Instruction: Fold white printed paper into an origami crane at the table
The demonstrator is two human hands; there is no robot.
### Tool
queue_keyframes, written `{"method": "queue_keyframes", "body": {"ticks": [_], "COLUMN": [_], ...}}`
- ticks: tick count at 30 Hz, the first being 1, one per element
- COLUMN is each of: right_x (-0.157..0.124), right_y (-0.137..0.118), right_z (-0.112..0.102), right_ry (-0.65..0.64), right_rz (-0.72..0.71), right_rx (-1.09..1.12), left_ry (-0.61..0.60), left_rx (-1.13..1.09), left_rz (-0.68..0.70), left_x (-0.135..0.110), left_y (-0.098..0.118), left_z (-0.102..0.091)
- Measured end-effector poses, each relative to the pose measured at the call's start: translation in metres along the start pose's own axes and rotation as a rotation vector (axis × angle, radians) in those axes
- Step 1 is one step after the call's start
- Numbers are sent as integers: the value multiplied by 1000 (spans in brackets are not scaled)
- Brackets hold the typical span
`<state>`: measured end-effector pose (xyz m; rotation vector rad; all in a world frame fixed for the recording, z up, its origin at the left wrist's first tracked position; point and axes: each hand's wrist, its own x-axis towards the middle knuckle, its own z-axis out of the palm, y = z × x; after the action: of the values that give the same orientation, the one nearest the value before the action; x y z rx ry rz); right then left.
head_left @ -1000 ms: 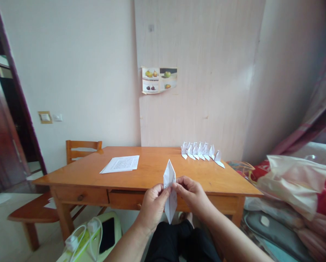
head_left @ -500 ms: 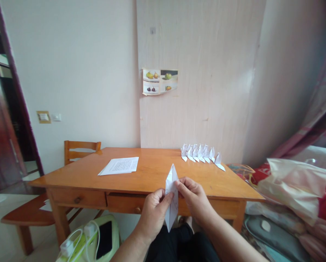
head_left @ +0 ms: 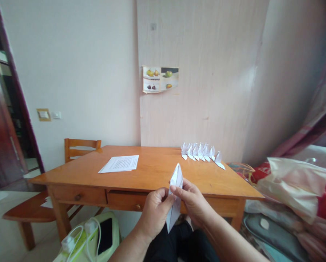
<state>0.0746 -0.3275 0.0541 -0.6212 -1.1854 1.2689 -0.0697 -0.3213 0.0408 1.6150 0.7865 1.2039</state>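
A long, pointed piece of folded white paper [head_left: 176, 178] stands nearly upright between my hands, in front of the table's near edge. My left hand [head_left: 158, 209] pinches it from the left, thumb against its lower middle. On the other side my right hand [head_left: 191, 198] grips it with the thumb laid across the front and fingers behind. The paper leans slightly, its upper tip toward the right. Several folded white paper figures [head_left: 197, 151] stand in a row at the table's back right. A stack of printed sheets [head_left: 119, 163] lies flat on the left.
The wooden table [head_left: 152, 174] has drawers along its front. A bench [head_left: 29, 213] and a chair [head_left: 82, 145] are at the left. Below the table's front left sits a pale green stool-like item [head_left: 112, 222] with a power strip and cables. Bags [head_left: 294, 185] are heaped at the right.
The folded paper has tilted, its tip shifting right. My right thumb has moved left across its front, and the right fingers have gone behind it.
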Motion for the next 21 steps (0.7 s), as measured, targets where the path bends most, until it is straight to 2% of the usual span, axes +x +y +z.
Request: {"method": "queue_keyframes", "body": {"ticks": [7, 13, 15, 19, 21], "right_x": [2, 1, 2, 9, 13], "right_y": [6, 6, 5, 1, -2], "right_z": [1, 0, -3, -12, -16], "right_ry": [70, 60, 86, 217, 206], "right_rz": [21, 3, 24, 22, 31], "right_rx": [121, 160, 132, -32, -87], "left_ry": [-1, -41, -51, -66, -64], "left_rx": [98, 68, 54, 19, -9], "left_rz": [11, -6, -15, -46, -75], "left_x": [-2, -4, -4, -4, -4], "left_y": [1, 3, 3, 0, -2], "left_z": [7, 7, 7, 7, 7]}}
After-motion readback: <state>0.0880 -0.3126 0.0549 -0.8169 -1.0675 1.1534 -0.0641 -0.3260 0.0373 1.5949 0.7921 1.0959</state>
